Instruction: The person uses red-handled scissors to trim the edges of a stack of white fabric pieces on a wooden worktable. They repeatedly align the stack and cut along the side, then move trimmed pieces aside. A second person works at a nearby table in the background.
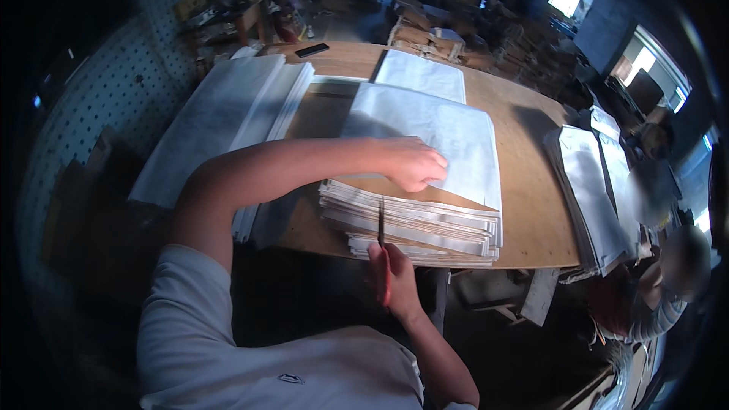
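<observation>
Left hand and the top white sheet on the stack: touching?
Touching. The head view shows the left hand curled knuckles-down on the top white sheet of the paper stack, with no gap visible under the fingers.

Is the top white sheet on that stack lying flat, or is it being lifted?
Flat, as far as shows. The top white sheet lies spread over the stack, with the left hand pressing on its near edge; no corner looks raised.
</observation>
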### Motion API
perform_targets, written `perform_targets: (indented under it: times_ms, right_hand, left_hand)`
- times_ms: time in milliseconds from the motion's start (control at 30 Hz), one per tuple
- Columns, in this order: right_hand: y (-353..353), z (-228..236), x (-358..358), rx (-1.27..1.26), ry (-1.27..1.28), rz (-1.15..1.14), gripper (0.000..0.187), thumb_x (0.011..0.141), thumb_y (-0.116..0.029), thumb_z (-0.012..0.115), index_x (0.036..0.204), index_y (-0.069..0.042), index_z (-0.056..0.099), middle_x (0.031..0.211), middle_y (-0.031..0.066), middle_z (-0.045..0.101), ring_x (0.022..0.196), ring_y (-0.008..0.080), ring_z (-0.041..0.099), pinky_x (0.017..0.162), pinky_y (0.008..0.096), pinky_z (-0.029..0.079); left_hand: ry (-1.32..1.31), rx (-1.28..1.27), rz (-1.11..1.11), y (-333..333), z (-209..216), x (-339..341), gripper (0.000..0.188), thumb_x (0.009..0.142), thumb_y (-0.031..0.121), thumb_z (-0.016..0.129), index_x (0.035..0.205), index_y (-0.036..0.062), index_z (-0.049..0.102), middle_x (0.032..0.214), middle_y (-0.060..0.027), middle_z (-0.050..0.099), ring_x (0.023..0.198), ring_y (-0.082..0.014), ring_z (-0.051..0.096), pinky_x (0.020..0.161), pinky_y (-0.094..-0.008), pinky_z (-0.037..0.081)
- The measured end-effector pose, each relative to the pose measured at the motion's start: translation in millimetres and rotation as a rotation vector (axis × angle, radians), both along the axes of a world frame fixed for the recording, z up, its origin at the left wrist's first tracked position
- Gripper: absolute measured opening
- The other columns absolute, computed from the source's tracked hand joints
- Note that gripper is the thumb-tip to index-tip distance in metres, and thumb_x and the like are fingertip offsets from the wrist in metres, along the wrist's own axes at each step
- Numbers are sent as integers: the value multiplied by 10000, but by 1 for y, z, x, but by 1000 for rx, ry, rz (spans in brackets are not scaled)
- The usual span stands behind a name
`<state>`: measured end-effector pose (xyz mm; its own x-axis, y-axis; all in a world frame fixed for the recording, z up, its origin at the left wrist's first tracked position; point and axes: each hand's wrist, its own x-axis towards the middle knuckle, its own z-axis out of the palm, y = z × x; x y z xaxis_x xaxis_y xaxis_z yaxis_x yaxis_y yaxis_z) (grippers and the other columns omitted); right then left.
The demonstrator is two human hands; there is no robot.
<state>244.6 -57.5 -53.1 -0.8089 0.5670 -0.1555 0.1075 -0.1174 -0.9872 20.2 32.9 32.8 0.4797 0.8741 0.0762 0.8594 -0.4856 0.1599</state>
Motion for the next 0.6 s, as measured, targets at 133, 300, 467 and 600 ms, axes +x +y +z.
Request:
perform_targets:
  times_ms: [133,300,467,600]
  right_hand:
    - [-13,14,-48,28,-8,2,501,1045,-484,574,850,-22,582,612,35,564,543,117,571,512,277,443]
    - [-16,0,-79,84,-42,3,591,1026,-577,556,804,-29,564,606,22,537,539,117,576,497,282,442]
    - [-22,6,-85,42,-49,10,610,1030,-592,535,803,-27,566,595,22,528,521,121,562,499,287,456]
    - [-27,2,-71,87,-57,14,613,1039,-580,526,828,-7,584,587,32,534,520,130,561,495,296,448]
  left_hand:
    - [17,-77,-33,5,5,3,29,755,73,588,765,52,571,847,-111,617,822,-339,638,696,-475,494]
    - [23,-93,-48,8,-11,1,29,779,87,577,774,64,561,847,-109,600,801,-351,623,685,-478,480]
    - [29,-88,-50,10,-16,-1,32,779,96,581,784,66,577,865,-110,616,823,-347,633,695,-482,485]
    - [68,-116,-7,14,-13,3,34,782,93,576,792,63,589,883,-112,629,831,-347,635,705,-480,491]
